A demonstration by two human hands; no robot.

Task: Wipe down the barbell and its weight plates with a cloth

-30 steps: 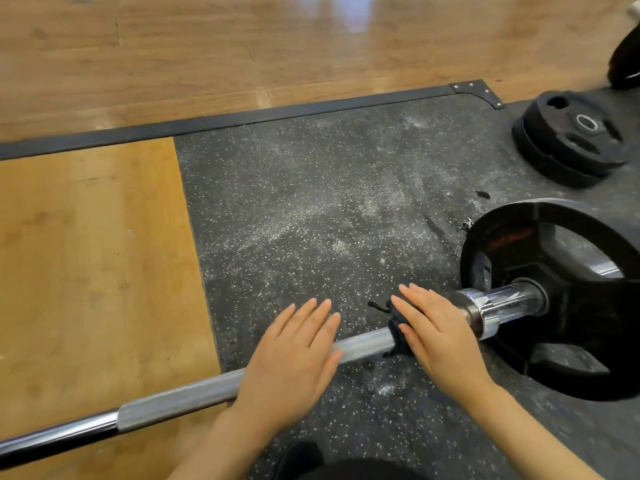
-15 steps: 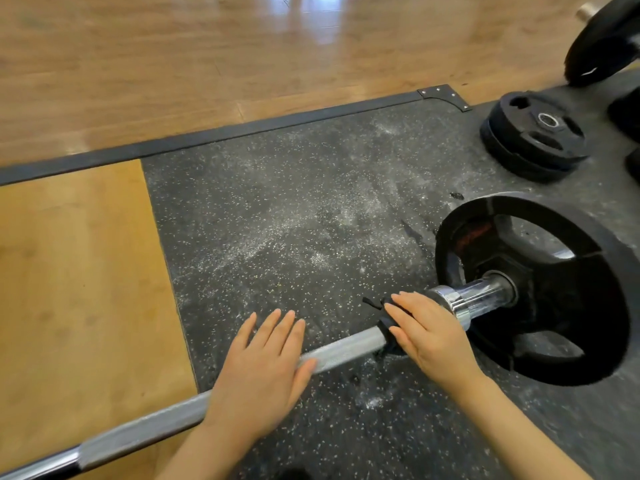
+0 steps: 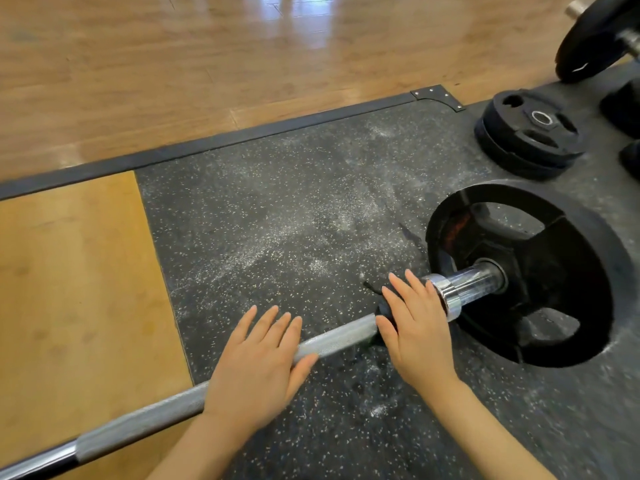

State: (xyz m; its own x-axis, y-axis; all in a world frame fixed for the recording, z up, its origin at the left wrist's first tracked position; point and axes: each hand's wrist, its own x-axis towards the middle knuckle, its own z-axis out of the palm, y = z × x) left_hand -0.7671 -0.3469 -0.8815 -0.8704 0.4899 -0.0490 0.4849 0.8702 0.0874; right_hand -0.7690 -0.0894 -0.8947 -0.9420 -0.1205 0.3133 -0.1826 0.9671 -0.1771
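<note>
A steel barbell (image 3: 337,337) lies across the floor from lower left to right, its chrome sleeve (image 3: 471,285) running into a large black weight plate (image 3: 568,258) that stands on the mat. My left hand (image 3: 258,365) rests flat on the knurled shaft with straight fingers. My right hand (image 3: 415,323) presses flat on a dark cloth (image 3: 381,308) draped over the bar just left of the sleeve collar. Most of the cloth is hidden under that hand; only a dark edge and a loose thread show.
The bar lies on a speckled black rubber mat (image 3: 294,220) dusted with chalk, beside a yellow wooden platform panel (image 3: 76,289). A stack of smaller black plates (image 3: 530,136) lies flat at the back right. Another loaded bar end (image 3: 595,32) stands at the top right.
My view has shifted so the scene sits further left and lower. My right hand with the cloth has stayed close to the sleeve collar, and my left hand remains flat on the shaft.
</note>
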